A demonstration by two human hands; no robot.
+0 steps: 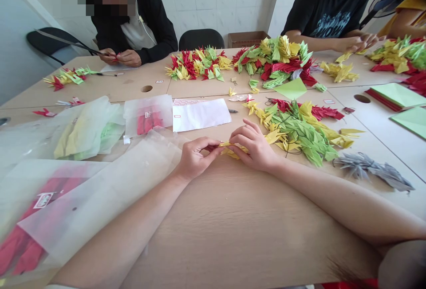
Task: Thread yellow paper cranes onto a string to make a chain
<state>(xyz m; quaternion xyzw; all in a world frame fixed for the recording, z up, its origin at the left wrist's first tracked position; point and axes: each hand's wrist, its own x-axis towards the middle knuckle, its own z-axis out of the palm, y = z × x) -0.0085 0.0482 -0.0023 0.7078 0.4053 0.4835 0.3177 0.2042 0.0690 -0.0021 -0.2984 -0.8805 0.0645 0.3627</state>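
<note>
Near the middle of the table (233, 218), both hands meet at a small folded yellow paper piece (226, 144). My left hand (199, 157) pinches its left end between thumb and fingers. Thumb and fingers of my right hand (254, 147) close on the right end, with the other fingers raised. More yellow folded paper (233, 153) lies just under my right hand, partly hidden by it. Right beside that hand is a pile of green folded paper pieces (308, 136) with yellow and red ones around it.
Frosted plastic bags (133, 169) with coloured paper cover the left side. A white sheet (201, 115) lies ahead. Grey folded pieces (376, 169) and green sheets (399, 96) are at the right. Two people work across the table beside colourful piles (199, 63); another person is partly visible far right.
</note>
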